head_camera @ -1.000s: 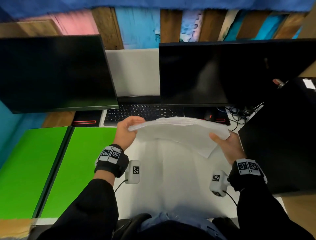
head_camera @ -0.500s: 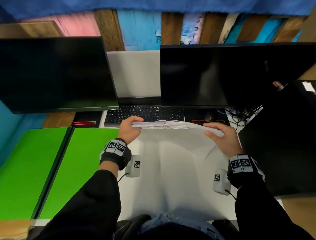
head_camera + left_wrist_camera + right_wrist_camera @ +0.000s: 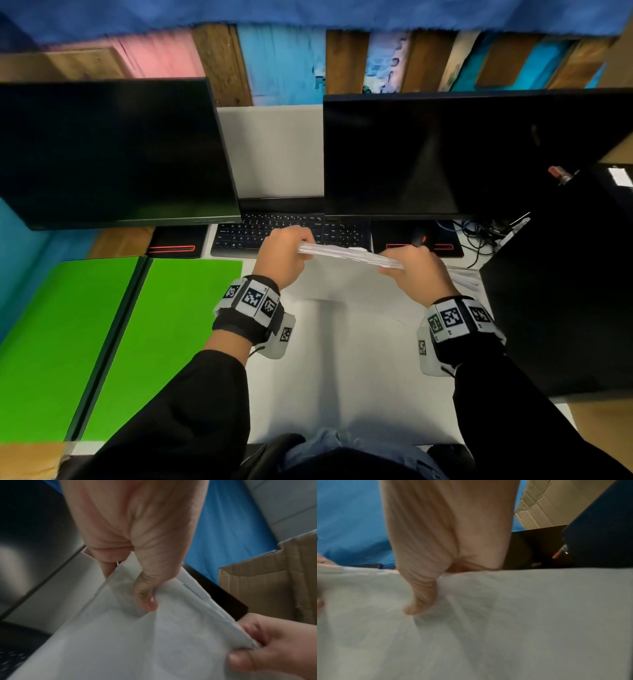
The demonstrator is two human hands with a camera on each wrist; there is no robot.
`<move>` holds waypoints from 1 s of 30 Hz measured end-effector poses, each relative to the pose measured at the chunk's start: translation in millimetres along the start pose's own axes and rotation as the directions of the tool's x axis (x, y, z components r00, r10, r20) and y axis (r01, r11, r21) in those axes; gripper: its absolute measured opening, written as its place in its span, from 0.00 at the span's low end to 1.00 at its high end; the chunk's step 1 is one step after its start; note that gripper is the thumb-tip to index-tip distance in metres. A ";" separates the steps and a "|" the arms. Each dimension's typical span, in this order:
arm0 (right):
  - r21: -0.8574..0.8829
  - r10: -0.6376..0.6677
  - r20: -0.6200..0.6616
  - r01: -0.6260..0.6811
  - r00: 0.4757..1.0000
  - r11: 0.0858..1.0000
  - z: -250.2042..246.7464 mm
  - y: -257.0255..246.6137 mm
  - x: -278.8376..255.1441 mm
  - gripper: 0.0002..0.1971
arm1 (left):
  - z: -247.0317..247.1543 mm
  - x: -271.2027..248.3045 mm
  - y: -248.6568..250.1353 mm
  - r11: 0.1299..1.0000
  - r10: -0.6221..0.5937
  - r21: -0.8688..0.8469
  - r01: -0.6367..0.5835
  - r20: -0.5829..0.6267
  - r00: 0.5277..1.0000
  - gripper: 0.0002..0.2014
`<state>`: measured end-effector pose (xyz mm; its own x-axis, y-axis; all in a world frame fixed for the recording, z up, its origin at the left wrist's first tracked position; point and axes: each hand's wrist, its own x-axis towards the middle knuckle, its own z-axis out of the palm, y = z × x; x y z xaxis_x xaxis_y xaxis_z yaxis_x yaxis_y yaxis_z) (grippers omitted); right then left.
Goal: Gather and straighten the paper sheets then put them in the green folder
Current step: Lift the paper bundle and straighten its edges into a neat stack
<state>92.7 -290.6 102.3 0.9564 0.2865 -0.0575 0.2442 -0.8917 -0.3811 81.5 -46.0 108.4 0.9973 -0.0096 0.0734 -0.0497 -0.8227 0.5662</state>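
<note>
The green folder (image 3: pixel 113 342) lies open flat on the desk (image 3: pixel 342 377) at our far left, its spine running away from us toward the monitors, both leaves showing. It sits just left of our left hand (image 3: pixel 282 258), so that hand is the nearer one for the transfer.

Our left hand pinches the left short edge of the paper sheets (image 3: pixel 346 253), thumb on the near face, the other digits hidden behind the stack. The stack is held above the desk in front of the keyboard (image 3: pixel 291 233), standing roughly on edge, its long axis running left to right and dipping slightly toward the right. Some edges look uneven, so we judge the squaring unfinished.

Our right hand (image 3: pixel 416 274) closes its grip on the right end, thumb pressed on the near face. A few loose sheets seem to lie beyond it.

We judge that filing means carrying the stack leftward.
</note>
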 end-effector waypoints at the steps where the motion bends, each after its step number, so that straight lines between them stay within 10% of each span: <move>1: 0.025 -0.039 -0.001 0.039 0.999 0.999 -1.2 -4.3 0.3 0.05 | -1.8 -1.2 5.8 0.997 0.048 -0.065 -0.049 -0.015 0.999 0.11; 5: 0.216 -0.084 -0.107 0.105 0.991 0.971 -8.0 2.8 -2.6 0.06 | -16.5 -5.1 7.2 0.874 0.005 -0.485 -0.044 -0.081 0.997 0.09; 11: 0.715 0.003 -0.159 0.113 0.987 0.690 -31.0 15.2 -16.3 0.09 | -32.5 -12.6 -25.8 0.819 -0.198 -0.552 0.154 -0.021 0.980 0.06; 17: 0.836 0.144 -0.133 0.033 0.981 0.548 -20.9 11.8 -16.5 0.09 | -41.1 -17.3 2.5 0.380 -0.190 -0.924 0.030 -0.046 0.981 0.25; 22: 0.908 0.188 -0.019 -0.062 0.982 0.414 -14.4 8.5 -19.5 0.18 | -33.3 -17.2 24.8 0.626 -0.029 -0.779 0.041 0.030 0.999 0.23; 30: 0.901 0.154 -0.081 0.006 0.985 0.434 -35.5 2.5 -23.5 0.07 | -25.0 -19.6 29.5 0.549 -0.130 -0.821 0.156 0.100 0.986 0.19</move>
<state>76.5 -312.0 135.5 0.9923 0.1168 -0.0403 -0.0322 -0.0698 -0.9970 59.1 -55.9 144.2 0.9957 0.0411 -0.0834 0.0829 0.0134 0.9965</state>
